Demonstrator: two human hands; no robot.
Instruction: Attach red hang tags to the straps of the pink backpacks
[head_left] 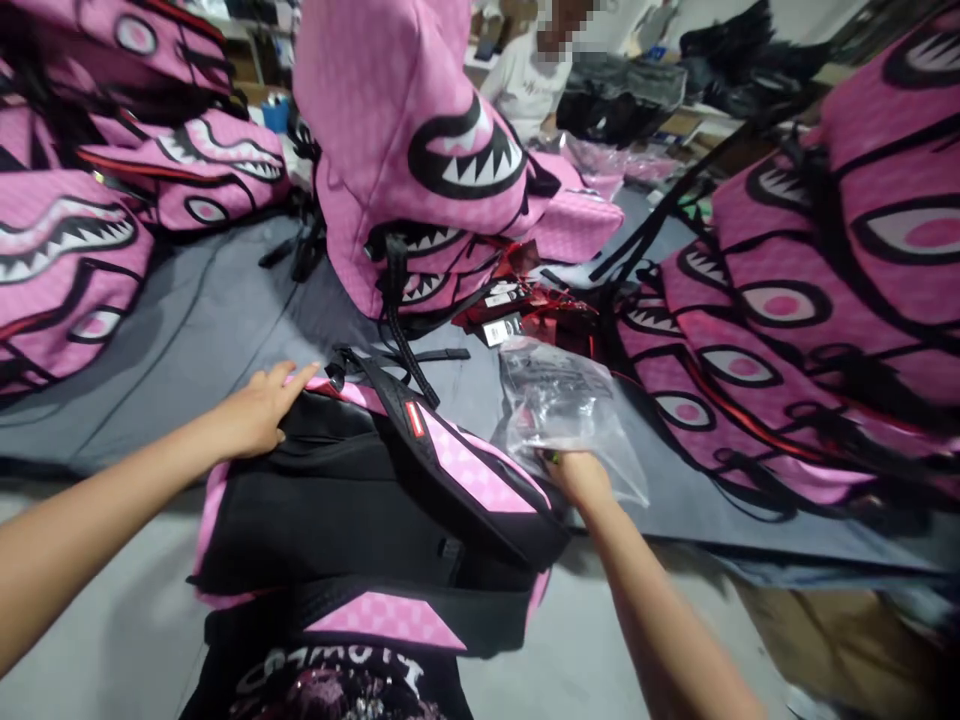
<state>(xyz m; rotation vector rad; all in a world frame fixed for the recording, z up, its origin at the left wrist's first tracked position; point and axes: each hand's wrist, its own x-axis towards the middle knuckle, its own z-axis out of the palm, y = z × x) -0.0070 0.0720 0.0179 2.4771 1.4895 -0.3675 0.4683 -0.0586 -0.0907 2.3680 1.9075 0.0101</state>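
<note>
A black and pink backpack [337, 510] lies at the table's near edge, against my body, with its black padded back and shoulder straps [480, 465] facing up. My left hand [259, 410] rests on its left upper edge, fingers stretched out and apart. At the backpack's right end is my right hand [577, 475], beside a clear plastic bag [562, 390]. Its fingers are hidden behind the strap and plastic, so I cannot tell whether it grips either one.
Pink shark-mouth backpacks are piled at left [60, 270], centre [382, 150] and right [780, 300] on the grey-covered table [202, 300]. Red packets with white tags [502, 328] lie behind the plastic bag. A person in a light shirt [525, 75] is beyond the table.
</note>
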